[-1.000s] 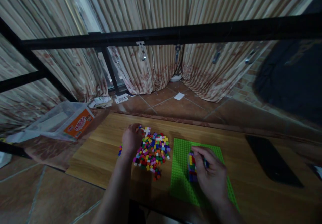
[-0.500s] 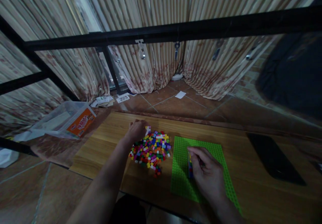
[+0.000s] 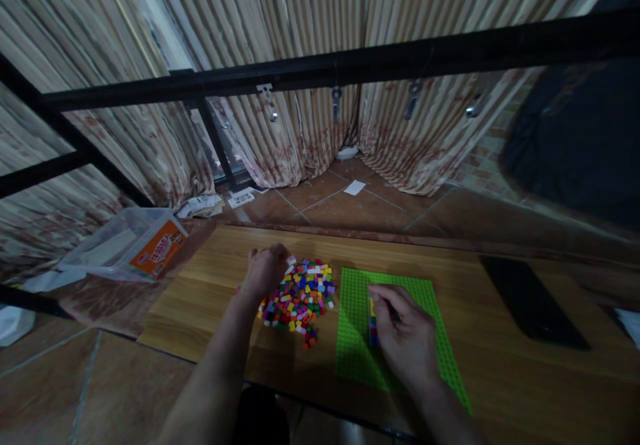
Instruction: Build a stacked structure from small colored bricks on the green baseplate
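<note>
A pile of small coloured bricks (image 3: 301,294) lies on the wooden table (image 3: 210,285). My left hand (image 3: 265,270) rests at the pile's far left edge, fingers curled over the bricks; what they pinch is hidden. To the right lies a green baseplate (image 3: 353,338). A short row of stacked coloured bricks (image 3: 372,318) stands on it. My right hand (image 3: 405,338) covers that row, fingers bent and pressed onto it.
A black phone (image 3: 530,302) lies on the table at the right. A clear plastic box with an orange label (image 3: 135,245) sits on the floor at the left. A black metal frame (image 3: 350,65) crosses overhead, with curtains behind.
My left hand has shifted from the pile's left side toward its far edge. My right hand stays on the brick row. The view has drifted slightly.
</note>
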The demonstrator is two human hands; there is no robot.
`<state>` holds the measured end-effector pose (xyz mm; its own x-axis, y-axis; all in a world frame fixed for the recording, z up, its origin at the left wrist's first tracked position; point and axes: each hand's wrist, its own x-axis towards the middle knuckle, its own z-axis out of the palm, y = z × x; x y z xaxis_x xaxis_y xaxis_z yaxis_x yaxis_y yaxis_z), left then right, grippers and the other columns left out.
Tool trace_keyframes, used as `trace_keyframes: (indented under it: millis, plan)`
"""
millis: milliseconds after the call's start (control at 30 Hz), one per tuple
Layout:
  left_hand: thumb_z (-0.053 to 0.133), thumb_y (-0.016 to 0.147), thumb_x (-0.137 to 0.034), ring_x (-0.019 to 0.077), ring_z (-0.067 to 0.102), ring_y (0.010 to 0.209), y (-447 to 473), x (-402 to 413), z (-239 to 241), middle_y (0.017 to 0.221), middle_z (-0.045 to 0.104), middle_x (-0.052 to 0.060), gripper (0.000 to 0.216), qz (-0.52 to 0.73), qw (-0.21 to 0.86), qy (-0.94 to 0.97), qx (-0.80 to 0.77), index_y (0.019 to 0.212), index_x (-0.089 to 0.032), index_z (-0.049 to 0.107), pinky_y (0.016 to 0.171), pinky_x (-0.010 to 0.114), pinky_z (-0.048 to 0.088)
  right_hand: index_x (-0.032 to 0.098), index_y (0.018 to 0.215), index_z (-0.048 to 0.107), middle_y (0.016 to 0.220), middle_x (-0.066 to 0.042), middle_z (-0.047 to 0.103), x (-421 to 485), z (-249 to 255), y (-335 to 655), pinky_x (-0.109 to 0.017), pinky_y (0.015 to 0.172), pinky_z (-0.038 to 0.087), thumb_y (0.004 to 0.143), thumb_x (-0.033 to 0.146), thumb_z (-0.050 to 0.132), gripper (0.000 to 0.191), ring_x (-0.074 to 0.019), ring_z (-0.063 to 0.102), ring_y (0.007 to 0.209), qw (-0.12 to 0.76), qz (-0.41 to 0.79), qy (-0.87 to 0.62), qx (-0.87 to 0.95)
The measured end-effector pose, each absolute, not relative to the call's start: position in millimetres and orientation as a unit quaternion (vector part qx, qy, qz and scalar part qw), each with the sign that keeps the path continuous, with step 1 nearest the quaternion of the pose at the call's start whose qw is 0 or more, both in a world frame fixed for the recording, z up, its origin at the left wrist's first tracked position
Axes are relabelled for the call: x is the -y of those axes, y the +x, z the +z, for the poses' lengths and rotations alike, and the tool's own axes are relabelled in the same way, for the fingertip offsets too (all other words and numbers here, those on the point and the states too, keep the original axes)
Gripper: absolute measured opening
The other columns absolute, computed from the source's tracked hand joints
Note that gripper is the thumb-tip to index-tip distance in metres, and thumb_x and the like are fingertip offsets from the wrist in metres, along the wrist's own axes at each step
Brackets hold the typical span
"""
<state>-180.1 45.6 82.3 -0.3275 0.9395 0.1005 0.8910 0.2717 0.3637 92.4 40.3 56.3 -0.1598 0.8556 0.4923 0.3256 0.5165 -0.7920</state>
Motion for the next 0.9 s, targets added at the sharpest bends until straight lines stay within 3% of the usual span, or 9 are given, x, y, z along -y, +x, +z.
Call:
trace_keyframes:
  millis: [133,300,500,900]
  plan:
    - [0.057,0.081,-0.027,0.0162,0.064,0.075,-141,-29,96,0.079,0.070,0.003,0.010,0.342,0.144,0.569,-0.734,0.081,-0.020,0.063,0.074,0.027,0.047,0.024,0.097,0.069,0.091,-0.003,0.071,-40,60,90,-0.029,0.075,0.052,0.092,0.024,0.051,0.018,-0.0160,0.067,0.085,0.502,0.282,-0.415,0.704]
    - [0.055,0.086,-0.025,0.0145,0.064,0.078,-72,-12,91,0.081,0.068,0.001,0.011,0.455,0.276,0.573,-0.623,0.085,-0.019,0.064,0.073,0.024,0.048,0.023,0.102,0.068,0.098,-0.005,0.071,-41,65,89,-0.030,0.077,0.054,0.092,0.030,0.054,0.019,-0.0172,0.067,0.089,0.503,0.333,-0.424,0.675]
    - [0.056,0.087,-0.022,0.0150,0.063,0.086,-43,-9,76,0.089,0.069,0.002,0.012,0.507,0.283,0.562,-0.589,0.091,-0.021,0.068,0.081,0.026,0.048,0.025,0.107,0.068,0.101,-0.005,0.070,-44,67,95,-0.032,0.083,0.053,0.094,0.031,0.052,0.022,-0.0178,0.066,0.094,0.460,0.344,-0.403,0.712]
    - [0.060,0.085,-0.025,0.0146,0.063,0.087,-29,-7,68,0.093,0.069,0.002,0.016,0.549,0.276,0.530,-0.585,0.099,-0.022,0.068,0.082,0.025,0.049,0.025,0.100,0.071,0.092,-0.004,0.071,-42,72,99,-0.029,0.074,0.053,0.096,0.030,0.048,0.024,-0.0168,0.067,0.084,0.453,0.317,-0.419,0.721]
